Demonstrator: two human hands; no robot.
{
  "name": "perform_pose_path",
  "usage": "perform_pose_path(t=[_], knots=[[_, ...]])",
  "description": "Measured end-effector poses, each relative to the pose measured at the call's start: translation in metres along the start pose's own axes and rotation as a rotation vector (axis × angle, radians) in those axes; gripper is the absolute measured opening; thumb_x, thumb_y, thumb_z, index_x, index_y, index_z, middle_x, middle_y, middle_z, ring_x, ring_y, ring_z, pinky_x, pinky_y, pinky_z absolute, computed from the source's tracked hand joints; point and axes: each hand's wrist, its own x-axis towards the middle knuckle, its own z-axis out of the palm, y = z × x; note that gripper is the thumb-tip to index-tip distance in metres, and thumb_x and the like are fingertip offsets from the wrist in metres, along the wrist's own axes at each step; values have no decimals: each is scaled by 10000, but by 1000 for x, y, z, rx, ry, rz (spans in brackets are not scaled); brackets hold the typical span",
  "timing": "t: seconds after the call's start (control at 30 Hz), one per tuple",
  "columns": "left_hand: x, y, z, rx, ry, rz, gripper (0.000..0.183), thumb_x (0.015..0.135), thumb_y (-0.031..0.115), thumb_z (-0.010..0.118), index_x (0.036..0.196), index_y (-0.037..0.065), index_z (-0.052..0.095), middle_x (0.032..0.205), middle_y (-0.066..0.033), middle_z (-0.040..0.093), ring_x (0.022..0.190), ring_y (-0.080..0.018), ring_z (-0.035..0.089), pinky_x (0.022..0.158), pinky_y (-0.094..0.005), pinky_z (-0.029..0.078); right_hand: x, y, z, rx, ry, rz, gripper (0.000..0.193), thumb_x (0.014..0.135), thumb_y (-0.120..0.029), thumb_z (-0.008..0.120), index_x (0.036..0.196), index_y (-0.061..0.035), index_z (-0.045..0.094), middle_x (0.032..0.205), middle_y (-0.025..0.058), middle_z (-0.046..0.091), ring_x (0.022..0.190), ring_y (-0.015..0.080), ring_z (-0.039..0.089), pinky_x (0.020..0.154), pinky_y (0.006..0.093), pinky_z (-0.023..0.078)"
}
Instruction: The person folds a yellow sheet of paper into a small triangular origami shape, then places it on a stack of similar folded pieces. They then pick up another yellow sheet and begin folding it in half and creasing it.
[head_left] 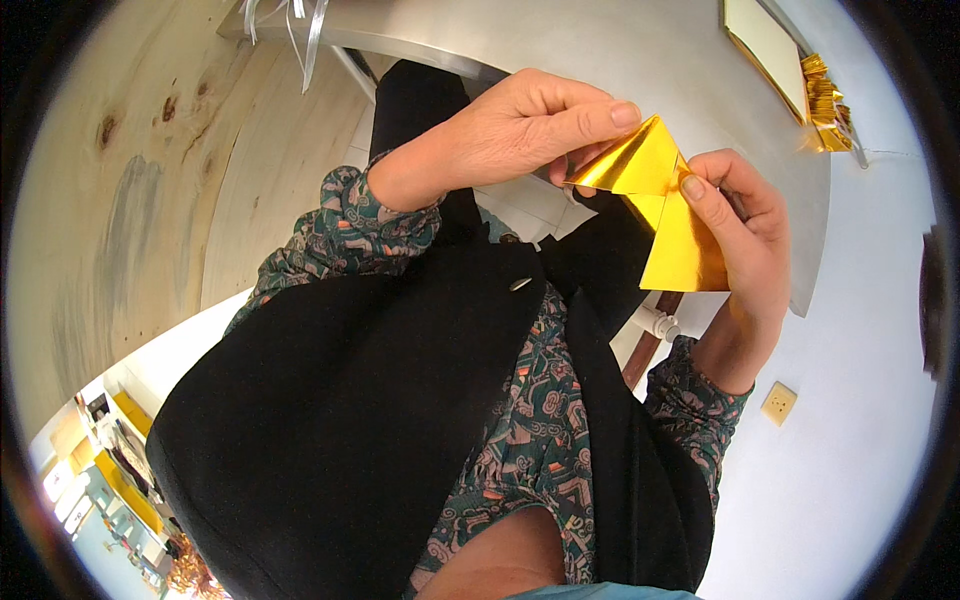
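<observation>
Between my two hands is a sheet of shiny gold foil paper [690, 245], held up off the table and folded, with a pointed triangular flap at its upper left. My left hand [535, 125] pinches the flap's edge near the tip, thumb on top and the other fingers curled underneath, partly hidden. At the paper's right side my right hand [745, 210] grips it, thumb pressed on the fold and fingers behind. The lower part of the sheet hangs down beside my right palm.
A grey table [560, 40] lies beyond my hands. At its far right are a pale flat board or box [768, 55] and a bundle of folded gold foil [825, 105]. Clear plastic strips [312, 45] hang at the upper left. A wall socket [779, 403] is at the right.
</observation>
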Motion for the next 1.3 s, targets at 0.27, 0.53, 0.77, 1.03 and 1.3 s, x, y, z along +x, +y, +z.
perform_pose_path(t=[0.27, 0.53, 0.77, 1.03, 1.3], knots=[[3, -4, 11, -60, -45, 9, 401, 1094, 341, 576, 818, 60, 656, 656, 29, 590, 514, -22, 512, 461, -193, 398, 6, 12, -6, 123, -87, 66, 189, 973, -203, 735, 996, -19, 695, 862, -23, 667, 778, 40, 605, 710, 199, 472], [1, -5, 19, -65, 29, 40, 357, 1086, 292, 601, 807, 72, 633, 657, 31, 594, 492, -7, 507, 438, -174, 385, 11, 21, -8, 124, -81, 47, 175, 975, -196, 732, 985, -27, 692, 860, -22, 667, 770, 44, 602, 704, 198, 467], [-2, -1, 23, -152, -7, -56, 322, 1082, 307, 604, 860, 79, 652, 655, 33, 624, 488, 10, 556, 420, -148, 414, 9, 26, -10, 171, -92, 21, 155, 979, -179, 724, 986, -28, 689, 847, -19, 660, 760, 43, 594, 692, 201, 459], [-2, 3, 26, -34, 39, -63, 358, 1056, 311, 639, 793, 69, 642, 653, 18, 644, 519, -14, 617, 444, -160, 450, 11, 23, -13, 134, -111, 32, 167, 976, -188, 731, 979, -26, 694, 854, -22, 661, 762, 42, 578, 689, 205, 449], [-2, 4, 25, 116, 75, 83, 295, 1065, 190, 608, 818, 38, 668, 593, 13, 616, 435, -14, 546, 382, -173, 398, 17, 18, -18, 69, -181, -7, 155, 968, -176, 740, 976, -27, 696, 868, -31, 655, 832, 47, 577, 763, 213, 454]])
